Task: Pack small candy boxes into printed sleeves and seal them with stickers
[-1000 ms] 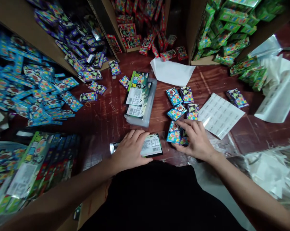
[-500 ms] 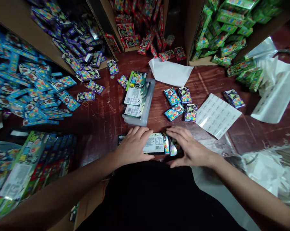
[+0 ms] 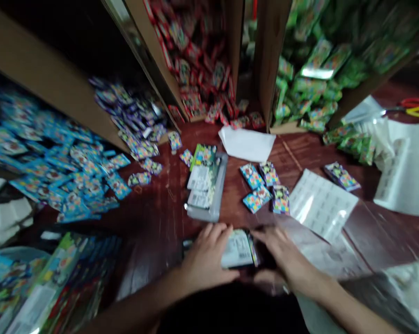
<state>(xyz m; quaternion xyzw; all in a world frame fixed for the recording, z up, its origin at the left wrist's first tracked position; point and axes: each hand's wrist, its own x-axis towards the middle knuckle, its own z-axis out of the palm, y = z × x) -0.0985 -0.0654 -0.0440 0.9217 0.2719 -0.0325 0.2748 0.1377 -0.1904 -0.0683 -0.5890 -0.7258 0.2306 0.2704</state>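
Note:
My left hand (image 3: 209, 255) lies over the left part of a clear flat packet with a white barcode label (image 3: 237, 249) on the dark red table (image 3: 153, 218). My right hand (image 3: 282, 257) presses against the packet's right end, fingers curled round it, with small colourful packs just showing at that end. The picture is smeared by motion. Just beyond the hands lie several small blue and purple packs (image 3: 265, 188) and a stack of clear labelled packets (image 3: 205, 188).
Cardboard boxes at the back hold purple packs (image 3: 132, 120), red packs (image 3: 198, 69) and green packs (image 3: 317, 69). Blue packs (image 3: 56, 167) spill at the left. A label sheet (image 3: 320, 204), white paper (image 3: 247, 144) and scissors (image 3: 409, 106) lie to the right. Filled packets (image 3: 38, 283) pile at lower left.
My right hand brought small packs from the table to the packet's right end and now closes on it. The camera has tilted upward, so everything sits lower in view.

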